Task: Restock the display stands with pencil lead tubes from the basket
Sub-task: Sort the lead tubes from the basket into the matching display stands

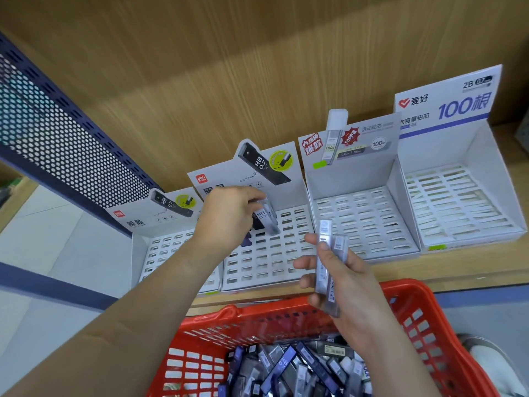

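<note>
A wooden shelf (429,272) carries four white display stands (363,222) with slotted trays. Below it, a red basket (406,287) holds heaped pencil lead tubes (286,365). The left hand (229,216) grips HB tubes (264,217) over the second stand from the left, and the right hand (346,285) clasps two clear tubes (325,262) above the basket.

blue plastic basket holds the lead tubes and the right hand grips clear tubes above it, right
Not quite: the head view shows a red plastic basket, not blue. The right hand does grip clear plastic lead tubes above it.
</note>
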Tool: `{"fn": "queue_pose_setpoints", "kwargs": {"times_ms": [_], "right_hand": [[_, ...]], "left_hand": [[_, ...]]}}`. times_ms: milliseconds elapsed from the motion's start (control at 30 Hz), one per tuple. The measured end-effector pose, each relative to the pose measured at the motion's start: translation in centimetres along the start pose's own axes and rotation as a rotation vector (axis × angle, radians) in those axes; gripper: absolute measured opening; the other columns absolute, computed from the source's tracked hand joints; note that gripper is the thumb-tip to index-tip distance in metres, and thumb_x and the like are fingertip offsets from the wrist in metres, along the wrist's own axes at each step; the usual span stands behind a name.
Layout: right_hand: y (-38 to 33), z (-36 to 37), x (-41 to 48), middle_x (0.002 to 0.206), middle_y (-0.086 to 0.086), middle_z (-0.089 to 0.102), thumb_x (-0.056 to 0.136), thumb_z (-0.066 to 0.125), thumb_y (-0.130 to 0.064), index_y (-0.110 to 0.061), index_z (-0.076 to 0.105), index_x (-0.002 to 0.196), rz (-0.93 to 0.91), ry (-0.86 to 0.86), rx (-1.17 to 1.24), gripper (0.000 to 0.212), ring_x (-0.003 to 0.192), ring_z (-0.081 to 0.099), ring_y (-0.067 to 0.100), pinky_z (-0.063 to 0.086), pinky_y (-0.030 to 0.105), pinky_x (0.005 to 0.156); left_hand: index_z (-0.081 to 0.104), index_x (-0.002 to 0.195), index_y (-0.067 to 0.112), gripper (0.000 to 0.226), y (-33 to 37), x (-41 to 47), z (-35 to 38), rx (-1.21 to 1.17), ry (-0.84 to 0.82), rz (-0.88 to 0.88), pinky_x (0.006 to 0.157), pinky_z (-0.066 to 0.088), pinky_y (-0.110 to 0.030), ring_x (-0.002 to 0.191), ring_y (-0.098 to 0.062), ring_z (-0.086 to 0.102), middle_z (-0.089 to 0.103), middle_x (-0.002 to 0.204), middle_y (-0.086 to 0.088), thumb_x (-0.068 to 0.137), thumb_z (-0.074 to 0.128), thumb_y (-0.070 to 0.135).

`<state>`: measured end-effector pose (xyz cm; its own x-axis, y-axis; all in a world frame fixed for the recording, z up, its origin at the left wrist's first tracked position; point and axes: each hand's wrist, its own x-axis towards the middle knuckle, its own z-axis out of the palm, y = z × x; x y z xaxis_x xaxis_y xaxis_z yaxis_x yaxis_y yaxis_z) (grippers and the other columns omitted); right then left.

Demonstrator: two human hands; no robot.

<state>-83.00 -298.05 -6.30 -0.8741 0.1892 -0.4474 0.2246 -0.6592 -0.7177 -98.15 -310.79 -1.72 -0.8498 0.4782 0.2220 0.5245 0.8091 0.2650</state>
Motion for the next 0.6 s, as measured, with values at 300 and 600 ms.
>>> {"fn": "queue_pose_setpoints", "kwargs": {"times_ms": [300,600], "right_hand": [[0.5,-0.3,0.4,0.079,0.004,0.065,0.097,0.059,-0.014,-0.014,0.074,0.109,0.045,0.045,0.075,0.019,0.059,0.063,0.018,0.052,0.031,0.052],[0.7,-0.2,0.4,0.073,0.005,0.069,0.090,0.067,-0.016,-0.015,0.071,0.101,-0.055,0.111,-0.034,0.012,0.047,0.049,0.008,0.028,0.016,0.034]], "left_hand": [[0.077,0.090,0.010,0.015,-0.9,0.0,0.7,-0.004,0.026,0.142,0.080,0.049,-0.030,0.090,-0.029,0.065,0.073,0.093,-0.007,0.080,0.070,0.002],[0.075,0.079,0.009,0.013,-0.8,-0.5,2.2,0.064,0.091,0.251,0.067,0.055,-0.038,0.077,-0.032,0.062,0.070,0.081,-0.005,0.077,0.064,0.002]]}}
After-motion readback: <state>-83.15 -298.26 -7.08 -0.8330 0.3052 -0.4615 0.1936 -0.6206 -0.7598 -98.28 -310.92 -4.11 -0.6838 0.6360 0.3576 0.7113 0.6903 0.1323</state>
